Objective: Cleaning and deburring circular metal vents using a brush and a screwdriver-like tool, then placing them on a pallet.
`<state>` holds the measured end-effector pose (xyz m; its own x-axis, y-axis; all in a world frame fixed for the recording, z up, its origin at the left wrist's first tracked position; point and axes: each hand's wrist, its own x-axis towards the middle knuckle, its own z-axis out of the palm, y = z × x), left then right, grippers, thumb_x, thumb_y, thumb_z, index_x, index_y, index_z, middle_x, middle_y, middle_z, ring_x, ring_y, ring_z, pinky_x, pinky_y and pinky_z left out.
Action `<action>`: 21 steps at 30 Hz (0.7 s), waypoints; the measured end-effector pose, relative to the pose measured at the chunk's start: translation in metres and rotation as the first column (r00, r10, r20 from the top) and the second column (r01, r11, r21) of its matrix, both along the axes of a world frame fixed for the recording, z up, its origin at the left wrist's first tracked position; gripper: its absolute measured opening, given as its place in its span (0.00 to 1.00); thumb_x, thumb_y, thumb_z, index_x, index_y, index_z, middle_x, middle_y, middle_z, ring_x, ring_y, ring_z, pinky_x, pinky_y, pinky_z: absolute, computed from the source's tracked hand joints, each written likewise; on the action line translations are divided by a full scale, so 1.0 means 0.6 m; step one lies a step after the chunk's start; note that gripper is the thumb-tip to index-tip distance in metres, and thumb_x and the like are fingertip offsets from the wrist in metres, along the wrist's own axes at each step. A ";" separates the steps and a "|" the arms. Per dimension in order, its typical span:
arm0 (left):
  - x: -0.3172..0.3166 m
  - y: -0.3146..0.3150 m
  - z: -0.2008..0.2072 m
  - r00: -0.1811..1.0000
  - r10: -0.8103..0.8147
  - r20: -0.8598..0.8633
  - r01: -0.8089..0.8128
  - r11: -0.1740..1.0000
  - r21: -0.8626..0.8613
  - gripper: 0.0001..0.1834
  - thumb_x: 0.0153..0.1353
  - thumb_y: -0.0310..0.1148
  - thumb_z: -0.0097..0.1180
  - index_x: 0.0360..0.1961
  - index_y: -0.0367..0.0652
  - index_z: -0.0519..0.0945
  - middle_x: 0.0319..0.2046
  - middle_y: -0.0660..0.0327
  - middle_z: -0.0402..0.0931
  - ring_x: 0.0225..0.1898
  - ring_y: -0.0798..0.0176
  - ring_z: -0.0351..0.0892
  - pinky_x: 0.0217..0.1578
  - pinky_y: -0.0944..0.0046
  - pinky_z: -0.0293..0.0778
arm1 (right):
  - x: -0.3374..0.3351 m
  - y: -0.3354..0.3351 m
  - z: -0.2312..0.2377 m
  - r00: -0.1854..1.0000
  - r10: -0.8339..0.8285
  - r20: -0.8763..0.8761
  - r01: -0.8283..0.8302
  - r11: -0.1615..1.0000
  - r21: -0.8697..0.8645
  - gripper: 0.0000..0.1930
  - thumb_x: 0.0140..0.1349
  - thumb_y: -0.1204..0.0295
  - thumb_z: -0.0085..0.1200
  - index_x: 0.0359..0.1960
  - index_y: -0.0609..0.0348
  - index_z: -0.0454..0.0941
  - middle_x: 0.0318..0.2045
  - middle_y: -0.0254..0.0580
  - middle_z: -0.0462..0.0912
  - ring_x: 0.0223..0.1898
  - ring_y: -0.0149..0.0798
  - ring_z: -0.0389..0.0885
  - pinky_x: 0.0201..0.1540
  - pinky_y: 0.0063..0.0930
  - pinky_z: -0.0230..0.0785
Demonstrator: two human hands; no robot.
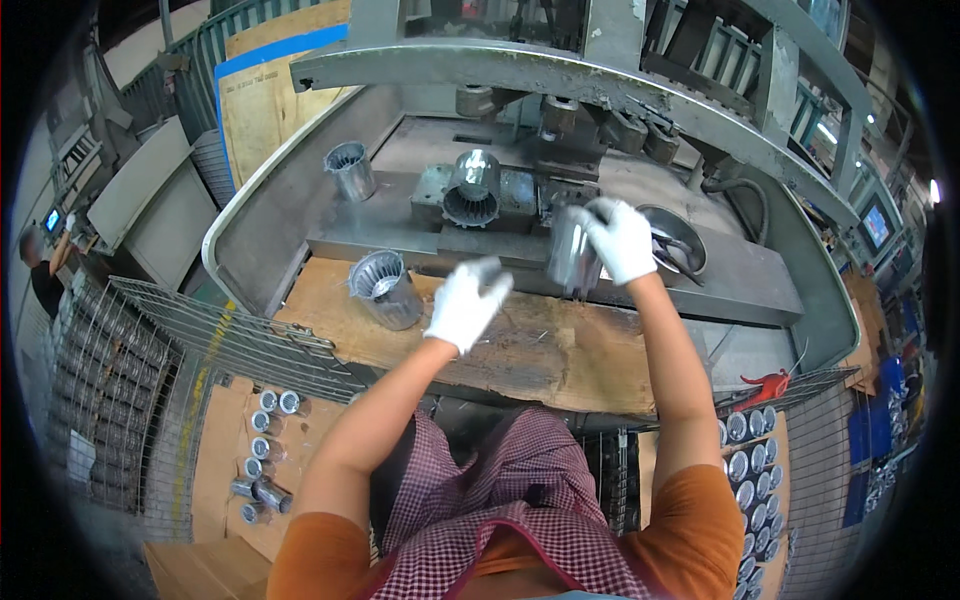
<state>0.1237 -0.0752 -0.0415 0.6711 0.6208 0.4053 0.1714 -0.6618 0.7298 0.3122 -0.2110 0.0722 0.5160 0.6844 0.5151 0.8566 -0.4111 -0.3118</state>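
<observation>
My right hand [622, 242], in a white glove, grips the upper end of a shiny finned metal cylinder [572, 262], blurred by motion, above the front of the machine bed. My left hand [466, 304], also gloved, hovers over the wooden board [560, 345] with thumb and fingers apart and nothing in it. Left of that hand, a second finned cylinder [386, 292] stands on the board, its ribbed open end up. A third cylinder [472, 190] lies in the machine's fixture [517, 195], its ribbed end toward me. Farther left, another cylinder [350, 172] stands on the metal bed.
A metal bowl [684, 240] with dark contents sits right of my right hand. Overhead crosses a grey machine beam [560, 75]. A red-handled tool [765, 388] hangs at the right wire rack. Cylinders stand on cardboard [225, 450] at lower left and in rows at lower right. A person [48, 275] is far left.
</observation>
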 end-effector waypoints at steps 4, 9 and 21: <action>0.082 0.068 0.054 0.958 0.283 0.048 -0.285 0.958 0.041 0.34 0.58 0.59 0.52 0.55 0.41 0.74 0.53 0.46 0.72 0.53 0.44 0.73 0.54 0.50 0.68 | -0.059 -0.022 -0.090 0.965 0.220 0.142 -0.240 0.960 0.147 0.15 0.58 0.53 0.55 0.30 0.51 0.83 0.26 0.43 0.80 0.29 0.46 0.80 0.34 0.39 0.70; 0.137 0.161 0.077 0.878 0.453 -0.154 -0.456 0.890 0.016 0.32 0.51 0.57 0.59 0.45 0.38 0.80 0.46 0.45 0.78 0.47 0.43 0.78 0.48 0.51 0.73 | -0.149 -0.043 -0.165 0.903 0.322 0.286 -0.332 0.943 -0.013 0.13 0.56 0.54 0.58 0.30 0.48 0.82 0.23 0.37 0.79 0.23 0.40 0.78 0.26 0.34 0.64; 0.087 0.078 0.154 0.965 0.261 0.035 -0.210 0.682 0.701 0.16 0.50 0.53 0.61 0.26 0.52 0.84 0.27 0.61 0.78 0.37 0.52 0.73 0.37 0.52 0.63 | -0.046 -0.024 -0.130 0.996 0.091 -0.009 -0.088 0.981 0.172 0.17 0.57 0.50 0.57 0.28 0.51 0.82 0.28 0.44 0.82 0.29 0.48 0.81 0.36 0.42 0.72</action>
